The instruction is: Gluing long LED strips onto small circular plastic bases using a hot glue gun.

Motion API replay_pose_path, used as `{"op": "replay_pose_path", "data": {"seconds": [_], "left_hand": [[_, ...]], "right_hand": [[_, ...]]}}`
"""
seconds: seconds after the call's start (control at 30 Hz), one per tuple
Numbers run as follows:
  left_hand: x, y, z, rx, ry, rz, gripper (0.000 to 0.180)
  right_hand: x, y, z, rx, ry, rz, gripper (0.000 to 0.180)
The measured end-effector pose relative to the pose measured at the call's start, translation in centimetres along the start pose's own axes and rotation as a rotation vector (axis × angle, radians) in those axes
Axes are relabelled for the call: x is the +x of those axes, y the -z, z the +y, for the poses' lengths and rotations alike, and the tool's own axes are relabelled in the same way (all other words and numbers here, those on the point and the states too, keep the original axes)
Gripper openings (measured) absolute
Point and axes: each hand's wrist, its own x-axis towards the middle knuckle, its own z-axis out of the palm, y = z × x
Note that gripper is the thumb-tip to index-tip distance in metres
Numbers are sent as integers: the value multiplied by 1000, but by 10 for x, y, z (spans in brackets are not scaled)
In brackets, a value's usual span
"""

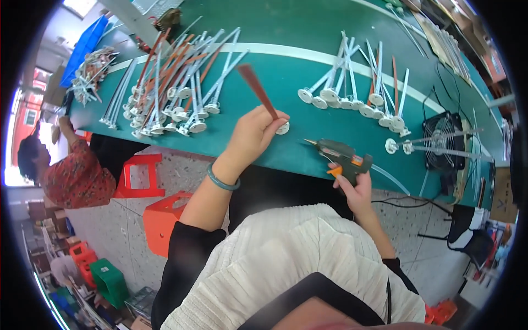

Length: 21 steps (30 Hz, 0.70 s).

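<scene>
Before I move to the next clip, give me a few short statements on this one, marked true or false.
1. The right hand holds a glue gun. True.
2. The left hand holds a blue strip. False: its strip is reddish-brown.
3. A bracelet circles the left wrist. True.
4. The fan stands left of the glue gun. False: it stands to the right.
5. The nozzle touches the white disc by the left hand. False: they are apart.

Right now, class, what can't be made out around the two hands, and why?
In the head view:
Lower end of the brown strip: hidden by the left hand.
White disc: partly covered by that hand.
Glue gun: handle partly wrapped by the right hand.
Opening of the nozzle: too small.
</scene>
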Motion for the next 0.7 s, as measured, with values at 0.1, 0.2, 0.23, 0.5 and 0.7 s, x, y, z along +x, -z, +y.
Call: {"op": "replay_pose_path", "data": {"seconds": [0.1, 0.2, 0.23, 0.5, 0.7], "left_hand": [[6, -5, 4, -30, -29, -1, 9], [10, -9, 2, 11, -61, -26, 10], [12, -10, 1, 28, -54, -24, 10], [16, -11, -5, 70, -95, -47, 9], [15, -13, -7, 60, -100, -42, 8]], "right_hand": [[10, -8, -7, -114, -5, -74, 43], [18, -11, -7, -204, -7, -130, 45], [21, -13, -6, -234, -5, -149, 45], [35, -27, 2, -307, 62, -134, 40], [35, -31, 4, -384, 49, -96, 36]]}}
